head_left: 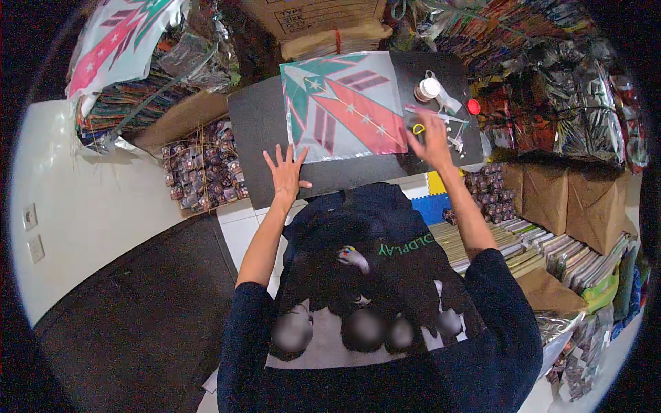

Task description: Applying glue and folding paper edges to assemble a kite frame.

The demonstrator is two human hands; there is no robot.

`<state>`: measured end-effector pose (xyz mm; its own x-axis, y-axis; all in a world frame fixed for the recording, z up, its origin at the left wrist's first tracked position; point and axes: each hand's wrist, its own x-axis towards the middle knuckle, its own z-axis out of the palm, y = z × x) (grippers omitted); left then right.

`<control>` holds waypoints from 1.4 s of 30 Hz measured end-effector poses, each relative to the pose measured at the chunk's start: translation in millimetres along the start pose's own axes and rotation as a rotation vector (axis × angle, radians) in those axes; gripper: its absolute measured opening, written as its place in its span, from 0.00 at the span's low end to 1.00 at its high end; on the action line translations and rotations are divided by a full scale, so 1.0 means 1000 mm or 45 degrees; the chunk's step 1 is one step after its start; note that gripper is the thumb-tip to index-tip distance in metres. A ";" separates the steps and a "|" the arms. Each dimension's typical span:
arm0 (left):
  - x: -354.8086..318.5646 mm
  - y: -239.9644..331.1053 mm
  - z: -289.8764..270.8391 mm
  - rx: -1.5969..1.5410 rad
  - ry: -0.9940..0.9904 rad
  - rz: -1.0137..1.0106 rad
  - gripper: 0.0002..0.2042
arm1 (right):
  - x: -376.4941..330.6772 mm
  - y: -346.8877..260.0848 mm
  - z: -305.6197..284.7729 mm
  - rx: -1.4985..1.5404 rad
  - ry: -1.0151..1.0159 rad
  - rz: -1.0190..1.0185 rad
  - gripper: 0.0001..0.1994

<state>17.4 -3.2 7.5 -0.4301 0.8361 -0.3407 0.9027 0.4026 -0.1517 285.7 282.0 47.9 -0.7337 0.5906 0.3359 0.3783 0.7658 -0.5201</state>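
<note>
A thin white sheet (344, 107) printed with red and green bands and white stars lies flat on the dark table (258, 131). My left hand (286, 172) rests at its near left corner, fingers spread and partly on the edge. To the right of the sheet, my right hand (432, 143) hovers low over the table, blurred by motion. Its fingers are bent, and whether they hold anything does not show. Just by these fingertips is a small yellow ring-shaped piece (418, 129). Beyond it stands a jar with a white lid (429, 88).
A red round lid (473, 107) and white scraps (456, 141) lie at the table's right side. A cardboard box (317, 20) stands behind. Wrapped bundles (551, 103) and stacked flat packs (537, 241) crowd the right; a box of small packets (203, 168) sits left.
</note>
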 end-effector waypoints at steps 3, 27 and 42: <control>0.001 0.001 -0.001 0.021 -0.006 0.004 0.58 | -0.055 0.011 0.010 -0.047 -0.214 0.002 0.31; 0.006 0.000 -0.003 -0.017 -0.013 -0.006 0.57 | -0.071 0.000 0.013 -0.233 -0.456 0.031 0.34; 0.005 0.000 -0.005 0.044 -0.050 0.000 0.56 | -0.071 -0.014 0.032 -0.252 -0.540 -0.038 0.35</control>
<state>15.5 3.3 10.7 -0.4298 0.8205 -0.3769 0.9029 0.3885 -0.1837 313.9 221.1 6.3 -0.8964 0.4427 -0.0238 0.4235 0.8390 -0.3417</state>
